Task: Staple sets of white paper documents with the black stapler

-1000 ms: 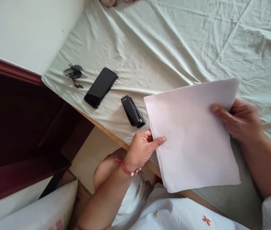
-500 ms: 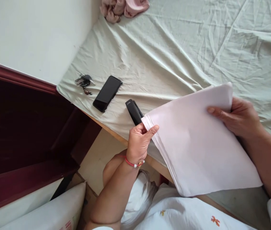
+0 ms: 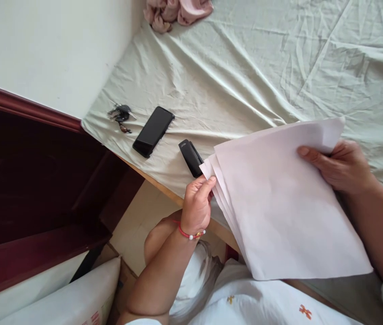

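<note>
Between my two hands is a stack of white paper sheets [image 3: 286,203], held tilted over my lap and the bed's edge. My left hand [image 3: 196,201], with a red bead bracelet at the wrist, pinches the left corner, where several sheets are fanned apart. At the upper right, my right hand [image 3: 342,167] grips the stack with its thumb on top; its other fingers are hidden beneath. Just beyond my left hand lies a black stapler [image 3: 190,157], its near end close to the paper's corner.
A black phone [image 3: 153,132] and a bunch of keys [image 3: 121,115] lie on the pale green sheet [image 3: 239,81]. Pink cloth [image 3: 178,13] is bunched at the back. Dark red wooden furniture [image 3: 35,189] stands at left, with a white sack [image 3: 66,298] below it.
The top sheets have slid right, so the left edges are spread wider in steps. My left thumb has drawn back to the lower sheets' corner; my right hand has shifted slightly right.
</note>
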The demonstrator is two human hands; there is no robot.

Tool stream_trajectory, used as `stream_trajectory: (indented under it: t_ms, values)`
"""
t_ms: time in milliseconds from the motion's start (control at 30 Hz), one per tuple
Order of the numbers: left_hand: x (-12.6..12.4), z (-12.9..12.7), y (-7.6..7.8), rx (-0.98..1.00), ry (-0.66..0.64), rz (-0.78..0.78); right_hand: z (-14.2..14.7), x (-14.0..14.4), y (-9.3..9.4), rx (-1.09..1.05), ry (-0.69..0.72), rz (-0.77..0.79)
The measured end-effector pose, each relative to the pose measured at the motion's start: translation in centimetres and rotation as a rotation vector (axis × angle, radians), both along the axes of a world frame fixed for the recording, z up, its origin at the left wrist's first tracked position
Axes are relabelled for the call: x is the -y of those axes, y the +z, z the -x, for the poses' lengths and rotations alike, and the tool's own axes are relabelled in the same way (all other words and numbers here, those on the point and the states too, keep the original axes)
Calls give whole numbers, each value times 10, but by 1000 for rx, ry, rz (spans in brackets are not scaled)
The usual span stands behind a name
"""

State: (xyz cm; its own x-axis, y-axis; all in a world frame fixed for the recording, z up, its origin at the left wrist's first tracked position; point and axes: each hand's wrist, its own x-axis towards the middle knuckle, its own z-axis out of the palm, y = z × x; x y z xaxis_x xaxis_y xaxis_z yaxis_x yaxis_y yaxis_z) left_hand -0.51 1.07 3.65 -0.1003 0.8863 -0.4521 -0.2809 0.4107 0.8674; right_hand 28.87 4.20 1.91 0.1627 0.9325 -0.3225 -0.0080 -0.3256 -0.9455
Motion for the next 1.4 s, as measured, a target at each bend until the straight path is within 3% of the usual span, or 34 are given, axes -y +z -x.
stream_trajectory:
  t_ms: [233, 567, 767, 1233, 1400]
  values:
    - [2, -1, -7, -89, 37, -98, 1, 0, 1, 13, -33, -70]
    - [-3, -10, 5, 115, 168, -1, -2, 2, -4, 69, 7, -76]
    - [-4, -15, 2, 117, 157, -28, 1, 1, -5, 95, -58, -139]
    - [-3, -17, -8, 56, 287, 23, -1, 0, -3, 58, 33, -131]
    - [-4, -20, -2, 58, 194, -20, -1, 1, -4, 50, 37, -127]
